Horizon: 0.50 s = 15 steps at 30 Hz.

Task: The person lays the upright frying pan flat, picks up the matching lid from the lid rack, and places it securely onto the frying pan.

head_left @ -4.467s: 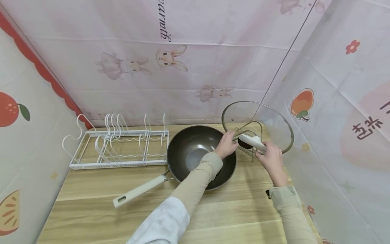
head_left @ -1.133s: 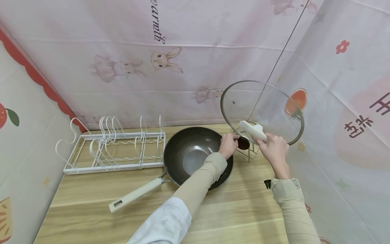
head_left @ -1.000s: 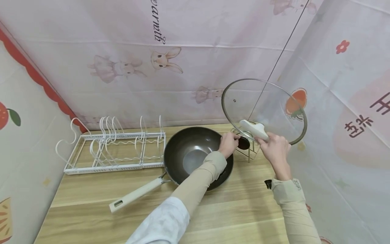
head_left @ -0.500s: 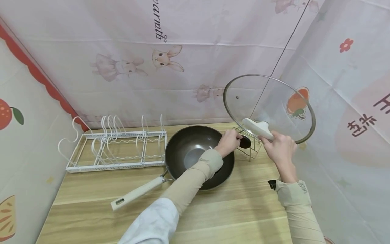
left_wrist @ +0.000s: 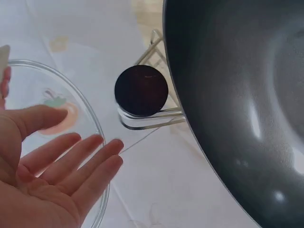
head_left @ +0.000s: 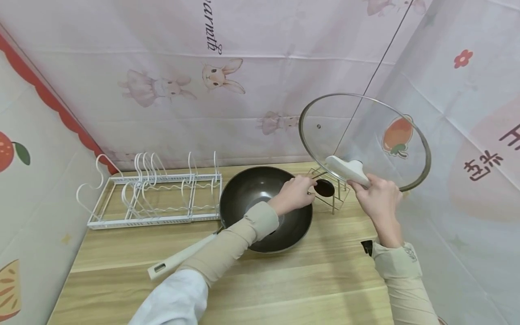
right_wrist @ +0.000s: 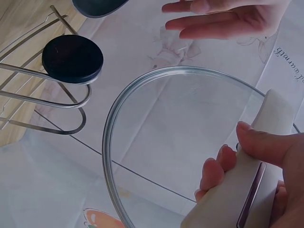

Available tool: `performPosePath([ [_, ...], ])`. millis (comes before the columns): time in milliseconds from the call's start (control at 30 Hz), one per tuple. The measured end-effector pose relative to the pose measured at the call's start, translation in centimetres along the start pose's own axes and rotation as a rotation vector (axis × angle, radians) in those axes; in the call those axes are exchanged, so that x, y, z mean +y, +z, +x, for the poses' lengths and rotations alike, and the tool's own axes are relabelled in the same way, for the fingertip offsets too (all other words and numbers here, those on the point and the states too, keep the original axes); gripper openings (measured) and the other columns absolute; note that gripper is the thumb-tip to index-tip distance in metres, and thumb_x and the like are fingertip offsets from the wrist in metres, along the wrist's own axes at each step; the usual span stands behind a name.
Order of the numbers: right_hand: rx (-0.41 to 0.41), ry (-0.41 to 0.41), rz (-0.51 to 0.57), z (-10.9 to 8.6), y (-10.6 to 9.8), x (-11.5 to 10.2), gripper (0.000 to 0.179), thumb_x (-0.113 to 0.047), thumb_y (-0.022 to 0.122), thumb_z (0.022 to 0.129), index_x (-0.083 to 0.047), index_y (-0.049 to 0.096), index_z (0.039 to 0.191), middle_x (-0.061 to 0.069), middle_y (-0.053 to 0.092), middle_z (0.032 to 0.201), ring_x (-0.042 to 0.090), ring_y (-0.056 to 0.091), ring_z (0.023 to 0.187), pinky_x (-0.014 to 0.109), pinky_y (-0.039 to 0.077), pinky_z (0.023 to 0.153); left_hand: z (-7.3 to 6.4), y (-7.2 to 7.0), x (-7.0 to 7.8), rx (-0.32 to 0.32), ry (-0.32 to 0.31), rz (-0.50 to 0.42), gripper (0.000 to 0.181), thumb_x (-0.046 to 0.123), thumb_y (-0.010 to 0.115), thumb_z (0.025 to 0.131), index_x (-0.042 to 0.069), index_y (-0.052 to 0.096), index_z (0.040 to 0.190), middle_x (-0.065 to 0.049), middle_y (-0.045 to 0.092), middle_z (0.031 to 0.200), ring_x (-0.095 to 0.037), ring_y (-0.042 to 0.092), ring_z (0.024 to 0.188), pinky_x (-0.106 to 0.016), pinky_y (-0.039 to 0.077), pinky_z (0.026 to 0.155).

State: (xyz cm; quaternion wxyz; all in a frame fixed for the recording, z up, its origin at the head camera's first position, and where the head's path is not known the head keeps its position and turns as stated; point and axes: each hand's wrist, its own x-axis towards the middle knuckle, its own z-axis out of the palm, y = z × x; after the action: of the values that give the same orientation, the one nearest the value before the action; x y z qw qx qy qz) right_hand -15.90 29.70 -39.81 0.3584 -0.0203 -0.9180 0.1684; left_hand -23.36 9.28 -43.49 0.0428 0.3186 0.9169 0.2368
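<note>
My right hand (head_left: 379,198) grips the white handle (head_left: 348,171) of a round glass lid (head_left: 365,131), thumb and fingers wrapped round it. The lid is held up and tilted at the right, clear of the table. My left hand (head_left: 296,195) is over the right side of a dark wok (head_left: 264,198). In the left wrist view its fingers are apart and hold nothing. Just right of it stands a small gold wire rack (head_left: 341,198) with a dark disc (head_left: 324,188) at its front. The right wrist view shows the disc (right_wrist: 72,59) apart from the lid.
A white wire dish rack (head_left: 154,221) with upright loops stands left of the wok. The wok's cream handle (head_left: 178,257) points to the front left. Printed cloth walls (head_left: 260,90) stand behind and at both sides of the wooden table (head_left: 317,280).
The lid has been lifted away from the wire rack, up and to the right. My left hand has let go of the rack by the disc and drawn back slightly to the left.
</note>
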Motion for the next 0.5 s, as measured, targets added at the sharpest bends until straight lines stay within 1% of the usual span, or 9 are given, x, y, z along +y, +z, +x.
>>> performPosePath([
  [67,-0.001,-0.002,-0.002,0.0,-0.2,-0.2,0.047,-0.030,0.085,0.073,-0.011,0.047,0.054,0.003,0.038,0.045,0.035,0.041,0.044,0.041,0.022,0.041,-0.6,-0.3,-0.1,-0.003,0.007,-0.004,0.039,0.017,0.064,0.090,0.014,0.067,0.129,0.001,0.066,0.127,-0.017,0.058,0.072,-0.030,0.048,0.052],
  [133,-0.003,-0.004,-0.002,0.0,-0.4,-0.3,0.047,-0.030,0.086,0.073,-0.012,0.046,0.055,0.003,0.038,0.045,0.035,0.041,0.044,0.041,0.022,0.041,-1.3,-0.7,-0.1,-0.004,0.010,-0.016,0.041,0.019,0.064,0.090,0.016,0.066,0.131,0.002,0.065,0.129,-0.017,0.056,0.066,-0.029,0.046,0.049],
  [167,-0.004,-0.005,-0.002,-0.1,-0.5,-0.3,0.048,-0.030,0.086,0.073,-0.012,0.045,0.055,0.003,0.037,0.045,0.035,0.040,0.044,0.041,0.022,0.041,-1.7,-0.8,-0.2,0.001,0.015,-0.015,0.042,0.020,0.064,0.090,0.016,0.065,0.131,0.002,0.065,0.130,-0.016,0.056,0.068,-0.029,0.046,0.050],
  [200,-0.003,-0.007,-0.001,-0.1,-0.5,-0.4,0.048,-0.030,0.086,0.073,-0.012,0.045,0.055,0.003,0.037,0.044,0.035,0.040,0.044,0.041,0.021,0.041,-2.1,-1.1,-0.2,0.008,0.022,-0.009,0.042,0.021,0.064,0.090,0.016,0.064,0.132,0.001,0.064,0.131,-0.016,0.059,0.071,-0.029,0.047,0.051],
  [267,0.002,-0.016,-0.002,-0.2,-0.7,-0.5,0.048,-0.030,0.086,0.072,-0.012,0.044,0.055,0.003,0.036,0.044,0.035,0.040,0.043,0.041,0.021,0.041,-3.0,-1.6,-0.2,0.035,0.051,0.017,0.041,0.023,0.064,0.091,0.016,0.064,0.132,0.000,0.064,0.131,-0.017,0.066,0.081,-0.031,0.052,0.056],
  [300,0.006,-0.024,-0.002,-0.3,-0.8,-0.6,0.049,-0.029,0.086,0.072,-0.012,0.044,0.055,0.003,0.035,0.044,0.035,0.040,0.043,0.041,0.021,0.041,-3.6,-1.8,-0.3,0.053,0.073,0.046,0.040,0.024,0.064,0.092,0.016,0.064,0.131,0.000,0.065,0.129,-0.019,0.067,0.085,-0.032,0.054,0.059],
  [367,0.018,-0.039,0.000,-0.3,-0.9,-0.8,0.049,-0.029,0.086,0.071,-0.012,0.043,0.055,0.003,0.034,0.044,0.035,0.039,0.042,0.041,0.021,0.040,-4.6,-2.3,-0.4,0.110,0.134,0.140,0.036,0.025,0.064,0.093,0.014,0.065,0.127,-0.001,0.067,0.123,-0.020,0.069,0.089,-0.033,0.056,0.062],
  [433,0.028,-0.049,-0.002,-0.4,-1.1,-1.0,0.050,-0.028,0.086,0.071,-0.012,0.043,0.055,0.002,0.033,0.044,0.035,0.038,0.041,0.041,0.021,0.039,-5.6,-2.7,-0.6,0.179,0.197,0.261,0.030,0.026,0.063,0.093,0.014,0.066,0.120,-0.001,0.069,0.114,-0.021,0.069,0.085,-0.033,0.055,0.063],
  [500,0.035,-0.055,0.000,-0.5,-1.3,-1.2,0.049,-0.028,0.086,0.071,-0.011,0.043,0.055,0.002,0.033,0.044,0.035,0.037,0.041,0.041,0.020,0.038,-6.6,-3.0,-0.9,0.251,0.247,0.374,0.024,0.027,0.064,0.092,0.014,0.067,0.112,0.000,0.070,0.104,-0.021,0.067,0.077,-0.032,0.053,0.060],
])
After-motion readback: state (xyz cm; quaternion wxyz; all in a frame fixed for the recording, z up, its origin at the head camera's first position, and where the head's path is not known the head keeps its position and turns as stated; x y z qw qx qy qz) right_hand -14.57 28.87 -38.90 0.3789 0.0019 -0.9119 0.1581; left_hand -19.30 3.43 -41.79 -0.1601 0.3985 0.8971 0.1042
